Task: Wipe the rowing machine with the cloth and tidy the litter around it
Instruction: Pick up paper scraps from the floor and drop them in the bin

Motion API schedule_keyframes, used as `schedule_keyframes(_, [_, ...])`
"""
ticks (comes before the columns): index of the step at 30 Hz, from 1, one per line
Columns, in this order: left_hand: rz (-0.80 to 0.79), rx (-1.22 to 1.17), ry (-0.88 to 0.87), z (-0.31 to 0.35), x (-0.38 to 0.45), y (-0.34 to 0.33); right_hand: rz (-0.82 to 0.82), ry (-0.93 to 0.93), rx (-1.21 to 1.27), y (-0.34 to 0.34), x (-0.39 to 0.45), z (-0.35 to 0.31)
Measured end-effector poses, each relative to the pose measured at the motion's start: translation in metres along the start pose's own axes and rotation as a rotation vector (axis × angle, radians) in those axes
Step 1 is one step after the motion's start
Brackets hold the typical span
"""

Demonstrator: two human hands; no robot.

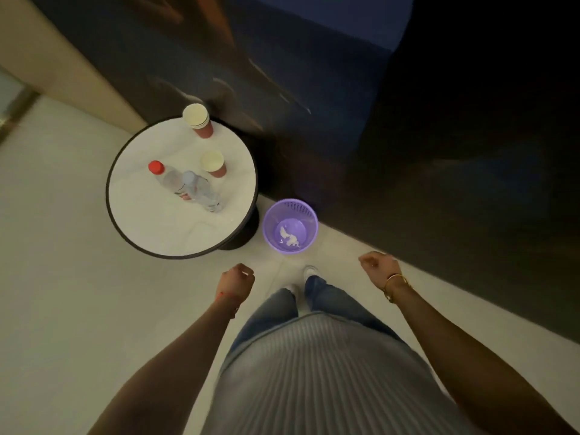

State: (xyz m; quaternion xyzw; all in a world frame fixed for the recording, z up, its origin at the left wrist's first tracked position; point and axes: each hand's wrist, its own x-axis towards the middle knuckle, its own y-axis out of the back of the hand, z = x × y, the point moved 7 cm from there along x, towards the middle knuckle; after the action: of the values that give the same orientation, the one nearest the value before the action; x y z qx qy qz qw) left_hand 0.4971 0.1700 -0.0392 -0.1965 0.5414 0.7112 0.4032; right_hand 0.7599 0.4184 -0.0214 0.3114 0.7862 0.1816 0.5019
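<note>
A small purple mesh bin (290,226) stands on the pale floor by the dark wall, with white crumpled litter (289,237) in its bottom. My left hand (238,279) hangs just short of the bin to its lower left, fingers loosely curled, holding nothing. My right hand (378,265) hangs to the bin's lower right, also loosely curled and holding nothing. No rowing machine and no cloth are in view.
A round white side table (150,227) with a dark rim stands left of the bin. On it are a stack of paper cups (197,119), a single paper cup (214,163) and two plastic bottles (185,185). A dark wall (439,152) runs behind.
</note>
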Motion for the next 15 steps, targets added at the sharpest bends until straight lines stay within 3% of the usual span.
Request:
schedule_keyframes(5, [-0.140, 0.028, 0.024, -0.053, 0.020, -0.012, 0.133, -0.259, 0.172, -0.031, -0.061, 0.077])
schedule_keyframes(9, [-0.218, 0.253, -0.055, -0.045, 0.006, -0.004, 0.219, -0.487, 0.336, -0.082, -0.135, 0.133])
schedule_keyframes(15, [-0.325, 0.571, -0.244, -0.012, -0.009, -0.021, 0.342, -0.820, 0.785, -0.192, -0.253, 0.203])
